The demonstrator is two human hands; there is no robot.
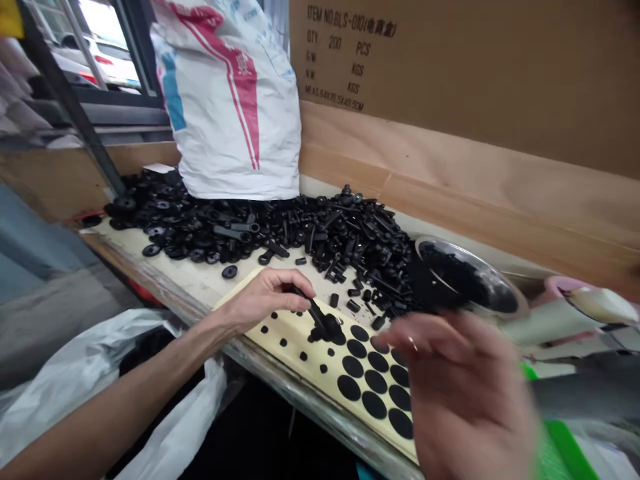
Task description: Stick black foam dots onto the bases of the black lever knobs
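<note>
- The black plastic part [324, 325] is pinched in the left hand [265, 300], a thin stem rising to the fingertips and a thicker lump at its lower end. It sits just above a sheet of black adhesive dots [313, 373], or touches it; I can't tell which. The fingers hide part of the stem, so its full shape is hard to make out.
- The left hand's fingers and thumb are together, clamped on that stem. The hand reaches in palm-down from the lower left, with the bare left forearm [115, 407] stretched across a white plastic bag [75, 380].
- The right hand [460, 393] is close to the camera and badly blurred, with a ring [413, 343] on one finger. Its fingers are spread and curved over the dots, near the black part but apart from it. The blur stops me telling whether it holds anything. It also hides the sheet's right side, and the wrist is cut off.
- The sheet lies on the bench edge [310, 410], its small dots near the left hand and larger ones toward the right.
- Behind it is a heap of black plastic fittings [300, 230], running up to a steel bowl [467, 277] tipped toward the heap, a woven sack [230, 107] and a cardboard carton [450, 67].
</note>
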